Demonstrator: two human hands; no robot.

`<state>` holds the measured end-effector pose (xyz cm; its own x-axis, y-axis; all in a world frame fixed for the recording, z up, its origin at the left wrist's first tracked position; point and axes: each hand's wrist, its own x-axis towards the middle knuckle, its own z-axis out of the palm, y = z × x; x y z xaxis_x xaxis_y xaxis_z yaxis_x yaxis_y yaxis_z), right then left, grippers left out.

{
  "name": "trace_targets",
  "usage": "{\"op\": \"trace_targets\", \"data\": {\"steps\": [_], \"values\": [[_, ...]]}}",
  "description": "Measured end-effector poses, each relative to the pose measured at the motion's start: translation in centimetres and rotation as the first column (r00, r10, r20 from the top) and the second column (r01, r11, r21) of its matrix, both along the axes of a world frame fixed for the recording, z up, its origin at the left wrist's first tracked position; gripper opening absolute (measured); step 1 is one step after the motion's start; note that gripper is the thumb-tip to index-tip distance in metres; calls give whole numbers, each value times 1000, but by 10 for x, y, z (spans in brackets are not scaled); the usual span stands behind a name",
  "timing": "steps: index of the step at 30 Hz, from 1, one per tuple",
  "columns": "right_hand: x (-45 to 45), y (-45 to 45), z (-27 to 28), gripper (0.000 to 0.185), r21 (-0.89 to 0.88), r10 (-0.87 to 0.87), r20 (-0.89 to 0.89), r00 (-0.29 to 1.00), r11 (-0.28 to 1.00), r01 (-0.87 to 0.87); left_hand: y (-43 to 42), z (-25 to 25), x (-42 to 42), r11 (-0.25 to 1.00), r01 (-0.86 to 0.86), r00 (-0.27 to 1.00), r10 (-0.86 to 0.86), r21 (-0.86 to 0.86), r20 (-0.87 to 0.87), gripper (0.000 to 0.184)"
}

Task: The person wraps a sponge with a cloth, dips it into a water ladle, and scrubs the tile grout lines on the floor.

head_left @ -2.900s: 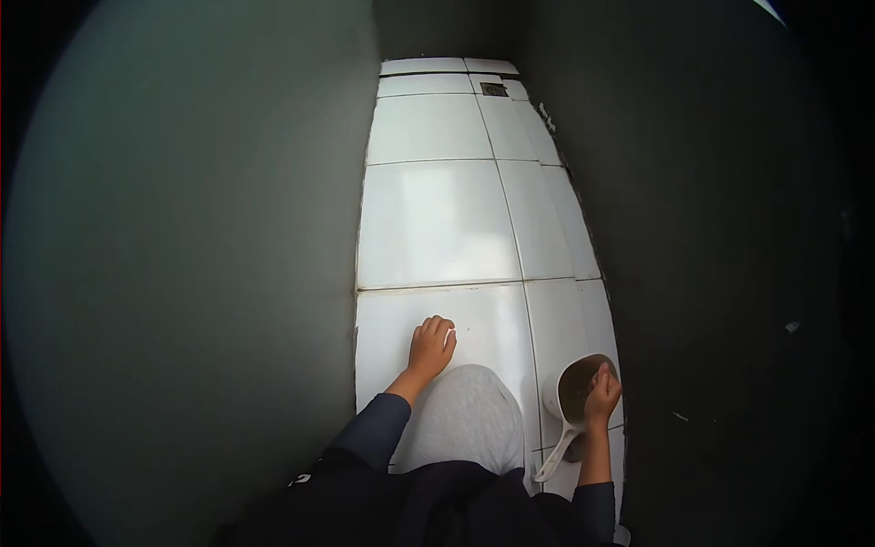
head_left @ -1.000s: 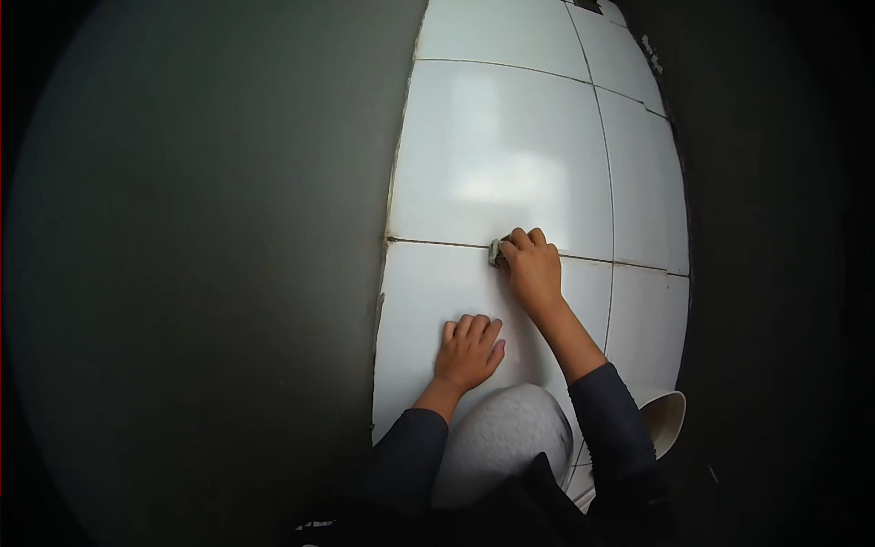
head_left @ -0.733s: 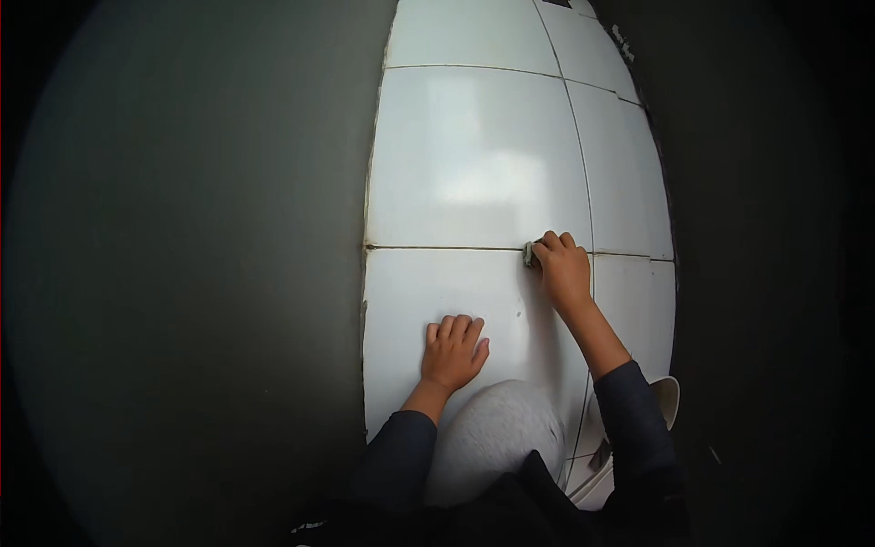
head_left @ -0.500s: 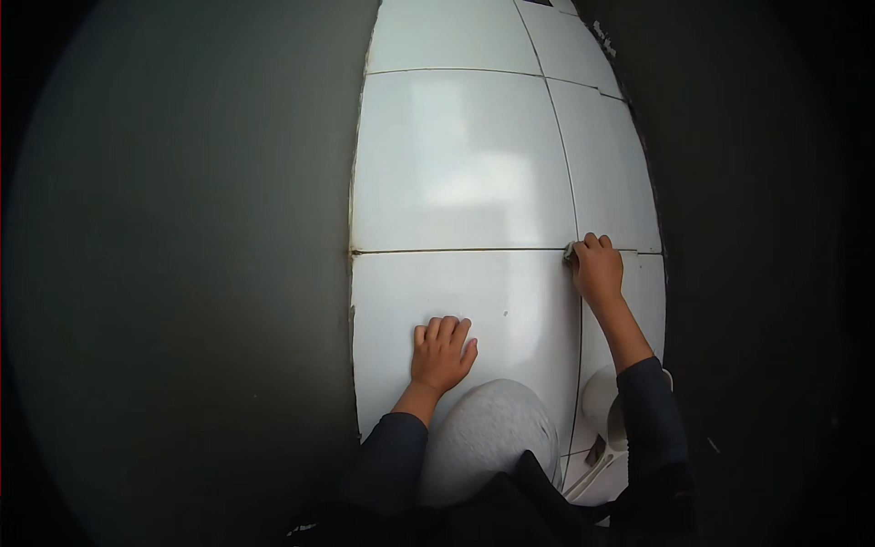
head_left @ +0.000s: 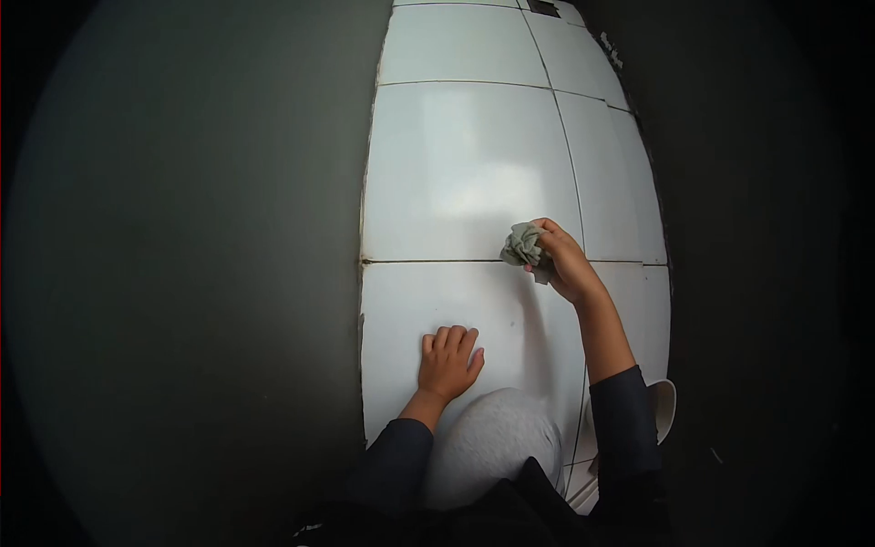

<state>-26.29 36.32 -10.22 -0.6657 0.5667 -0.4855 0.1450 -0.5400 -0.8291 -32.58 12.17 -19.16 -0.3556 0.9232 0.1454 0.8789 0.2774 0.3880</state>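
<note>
A crumpled grey-green cloth [head_left: 522, 244] is gripped in my right hand [head_left: 563, 263], with the fingers closed around its right side. Cloth and hand seem raised a little over the white tile floor [head_left: 456, 173], near a dark joint between tiles; a shadow falls below them. My left hand [head_left: 448, 361] rests on the tile nearest me, palm down, fingers stretched forward and thumb apart, holding nothing. A small speck lies on the tile to the right of that hand.
Dark grey walls [head_left: 210, 255] border the tiled strip on both sides. A white dipper [head_left: 668, 410] stands at the lower right, partly hidden by my right sleeve. My grey-clad knee [head_left: 499, 442] is between my arms. A dark square opening [head_left: 544, 8] shows at the far end.
My right hand has moved left from the crossing of the tile joints and seems lifted, so more of the cloth shows. My left hand keeps its place on the tile.
</note>
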Motion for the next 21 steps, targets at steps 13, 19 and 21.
{"op": "trace_targets", "data": {"steps": [13,19,21], "values": [[-130,-68,-49,32,357,484,116,867,795,-491,-2,-4,2,1000,11,997,-10,-12,77,37],[-160,-110,-53,51,685,345,518,783,380,-621,4,12,-4,926,49,990,5,-373,142,42],[-158,-117,-61,50,745,262,570,779,237,-624,2,7,-2,929,67,979,10,-365,204,45]]}}
